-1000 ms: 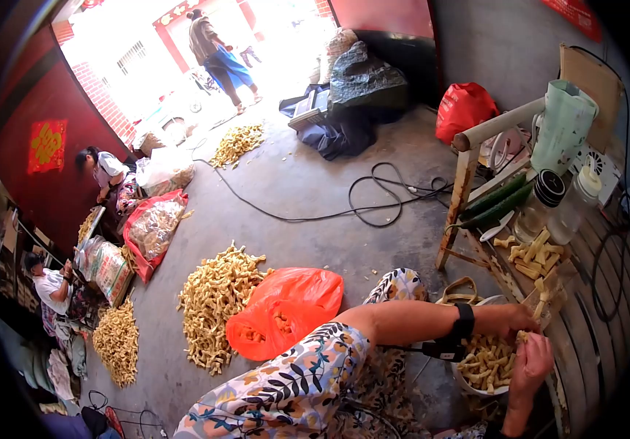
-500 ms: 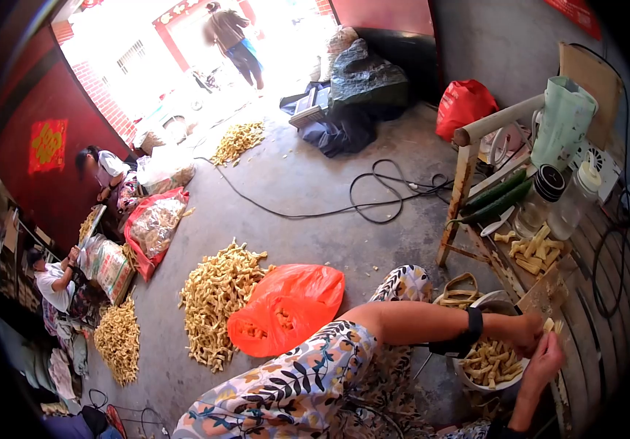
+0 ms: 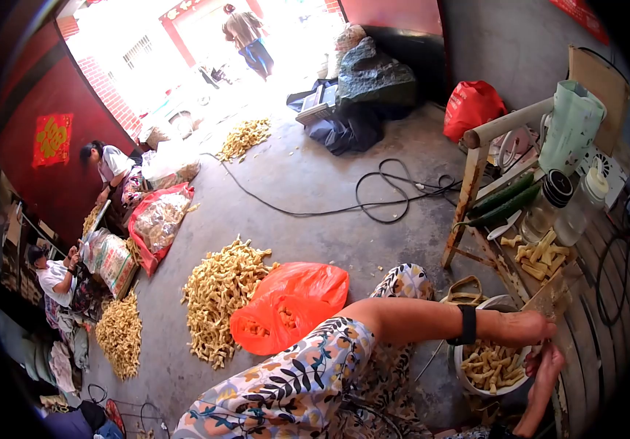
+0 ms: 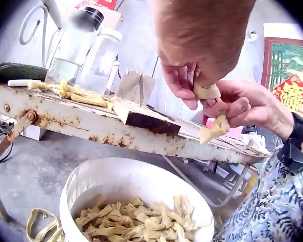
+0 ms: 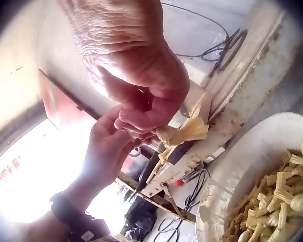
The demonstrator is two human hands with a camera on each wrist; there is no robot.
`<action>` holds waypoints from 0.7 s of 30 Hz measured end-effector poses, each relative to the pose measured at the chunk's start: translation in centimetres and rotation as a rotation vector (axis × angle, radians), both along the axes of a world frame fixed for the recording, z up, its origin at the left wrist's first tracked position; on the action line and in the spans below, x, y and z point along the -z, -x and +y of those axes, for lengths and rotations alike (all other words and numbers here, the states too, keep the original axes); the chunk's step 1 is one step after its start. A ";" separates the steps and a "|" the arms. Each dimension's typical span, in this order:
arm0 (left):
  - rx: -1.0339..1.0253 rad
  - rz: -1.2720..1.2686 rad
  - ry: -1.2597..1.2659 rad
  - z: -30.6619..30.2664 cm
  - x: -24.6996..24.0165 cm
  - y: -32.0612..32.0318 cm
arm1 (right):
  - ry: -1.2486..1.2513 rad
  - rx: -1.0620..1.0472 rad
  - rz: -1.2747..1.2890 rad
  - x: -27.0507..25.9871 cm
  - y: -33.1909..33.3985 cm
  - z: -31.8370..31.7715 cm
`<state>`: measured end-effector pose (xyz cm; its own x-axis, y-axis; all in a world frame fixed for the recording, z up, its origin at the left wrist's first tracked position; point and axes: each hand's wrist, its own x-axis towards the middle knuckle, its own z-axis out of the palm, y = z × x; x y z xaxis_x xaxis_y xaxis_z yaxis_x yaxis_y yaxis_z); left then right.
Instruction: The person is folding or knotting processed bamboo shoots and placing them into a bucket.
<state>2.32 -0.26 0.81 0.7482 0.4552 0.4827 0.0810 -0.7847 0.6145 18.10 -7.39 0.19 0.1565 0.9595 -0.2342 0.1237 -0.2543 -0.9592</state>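
Note:
In the head view my left hand (image 3: 523,327) and right hand (image 3: 546,364) meet at the bench's edge, beside a white bucket (image 4: 116,162). Between them is a pale yellow knotted strip (image 4: 215,129). My left fingers pinch its upper end, under the wrist in the left wrist view. The right fingers grip it near the knot, and its flared tail pokes out below them. In the right wrist view the same tail spreads beside my right fingertips. Many similar knots (image 4: 141,222) fill the lower part of the bucket.
A slatted bench with a rusty frame (image 4: 81,126) bears loose strips (image 3: 541,256), a notched wooden piece (image 4: 134,86), cucumbers (image 3: 505,201), bottles (image 3: 545,201) and a green jug (image 3: 574,124). Knot piles (image 3: 223,300) and a red bag (image 3: 293,300) lie on the floor. Other people sit at left.
My hands have shifted from over the bucket's right side to the bench edge and drawn close together around the strip. In the doorway, a person has walked and turned. The head view has shifted slightly.

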 end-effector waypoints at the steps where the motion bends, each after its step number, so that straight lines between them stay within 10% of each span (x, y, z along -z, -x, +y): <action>1: 0.010 0.003 -0.011 0.0 -0.1 0.3 | -0.001 -0.023 -0.003 -0.2 0.1 -0.1; 16: -0.369 -0.147 0.617 0.3 0.0 -0.1 | -0.273 -0.078 -0.194 -0.1 0.4 0.9; 21: -0.054 -0.159 0.826 1.3 0.9 -0.2 | -0.181 -0.016 0.198 -1.7 0.6 0.3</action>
<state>2.51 1.00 -0.13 0.6663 0.7417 0.0771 -0.0310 -0.0757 0.9966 17.53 -7.06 1.85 0.1092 0.9906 -0.0827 -0.0681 -0.0755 -0.9948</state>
